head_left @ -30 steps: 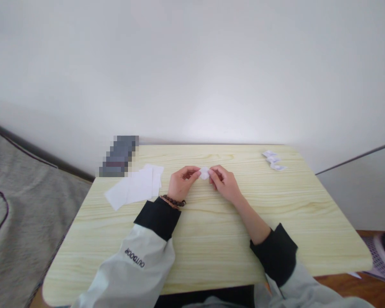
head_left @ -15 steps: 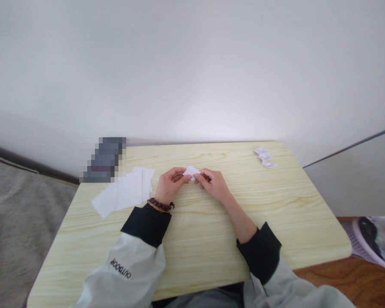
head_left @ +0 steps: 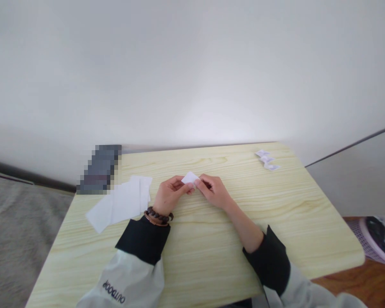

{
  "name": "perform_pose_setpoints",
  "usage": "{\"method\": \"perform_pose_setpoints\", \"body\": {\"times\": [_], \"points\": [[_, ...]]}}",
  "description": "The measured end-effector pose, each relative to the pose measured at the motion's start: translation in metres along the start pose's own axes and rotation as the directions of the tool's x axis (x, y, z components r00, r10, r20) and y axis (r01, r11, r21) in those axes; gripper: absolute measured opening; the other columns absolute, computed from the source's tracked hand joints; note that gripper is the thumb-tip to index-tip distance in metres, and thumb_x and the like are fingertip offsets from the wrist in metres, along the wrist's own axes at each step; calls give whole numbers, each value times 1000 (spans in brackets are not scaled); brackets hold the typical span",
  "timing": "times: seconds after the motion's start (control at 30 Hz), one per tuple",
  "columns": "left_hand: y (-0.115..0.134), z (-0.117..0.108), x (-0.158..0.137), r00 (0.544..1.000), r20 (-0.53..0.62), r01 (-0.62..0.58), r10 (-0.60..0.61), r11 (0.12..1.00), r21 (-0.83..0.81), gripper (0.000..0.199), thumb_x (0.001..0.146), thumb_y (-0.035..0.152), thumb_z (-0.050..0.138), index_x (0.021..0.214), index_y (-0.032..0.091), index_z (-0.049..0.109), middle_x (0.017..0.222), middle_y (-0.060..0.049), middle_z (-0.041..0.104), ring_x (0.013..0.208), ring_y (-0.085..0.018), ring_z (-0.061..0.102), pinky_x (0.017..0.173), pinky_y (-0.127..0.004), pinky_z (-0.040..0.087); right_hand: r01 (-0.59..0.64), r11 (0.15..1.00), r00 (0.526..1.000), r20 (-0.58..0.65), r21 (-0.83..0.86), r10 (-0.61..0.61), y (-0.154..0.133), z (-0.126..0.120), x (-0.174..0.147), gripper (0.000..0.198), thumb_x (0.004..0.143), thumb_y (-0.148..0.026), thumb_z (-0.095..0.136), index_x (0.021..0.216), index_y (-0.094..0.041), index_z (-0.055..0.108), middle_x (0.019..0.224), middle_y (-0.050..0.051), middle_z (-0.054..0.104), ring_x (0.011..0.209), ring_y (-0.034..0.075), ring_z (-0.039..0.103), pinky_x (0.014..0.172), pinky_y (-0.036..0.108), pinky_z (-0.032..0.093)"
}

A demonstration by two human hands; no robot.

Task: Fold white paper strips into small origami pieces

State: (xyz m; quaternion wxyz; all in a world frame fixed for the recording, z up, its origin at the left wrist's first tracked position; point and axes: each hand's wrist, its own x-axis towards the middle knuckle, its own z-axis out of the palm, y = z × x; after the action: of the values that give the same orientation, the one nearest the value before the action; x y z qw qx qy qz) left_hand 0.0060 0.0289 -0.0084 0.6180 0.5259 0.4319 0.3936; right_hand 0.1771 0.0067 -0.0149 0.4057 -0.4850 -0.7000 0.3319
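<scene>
Head view: pale wooden table point(head_left: 211, 256), white wall point(head_left: 192, 64).

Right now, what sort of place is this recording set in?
Probably a home room: a small light wooden table against a bare white wall, grey fabric alongside, and a laundry-style basket on wood flooring.

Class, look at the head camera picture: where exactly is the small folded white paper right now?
The small folded white paper is mid-table, pinched between the left hand and right hand, right of the flat white sheets.

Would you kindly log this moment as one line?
left hand: pinching paper piece | right hand: pinching same piece | sheets: left on table
</scene>
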Motion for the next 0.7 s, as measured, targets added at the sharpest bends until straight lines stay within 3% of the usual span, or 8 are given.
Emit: {"method": "perform_pose_setpoints", "body": {"times": [0.4,0.7], "points": [[7,-1,-3,994,108,-24,17,998,59,26,67,36,74,77,12,66,64,-2,68,60,-14,63,63,-26,52,-50,995,990,133,92,37,-3,-6,-3,38,92,-37,44,60,-18,44,54,-5,39,51,8,36,50,23,27],[6,1,-4,997,76,-16,11,998,56,33,72,46,68,80,14,67,71,-6,72,62,-18,67,62,-29,56,-71,995,995,76,64,66,-1,-6,-3,40,90,-42,45,59,-18,45,52,-4,39,49,8,35,48,23,26]]}}
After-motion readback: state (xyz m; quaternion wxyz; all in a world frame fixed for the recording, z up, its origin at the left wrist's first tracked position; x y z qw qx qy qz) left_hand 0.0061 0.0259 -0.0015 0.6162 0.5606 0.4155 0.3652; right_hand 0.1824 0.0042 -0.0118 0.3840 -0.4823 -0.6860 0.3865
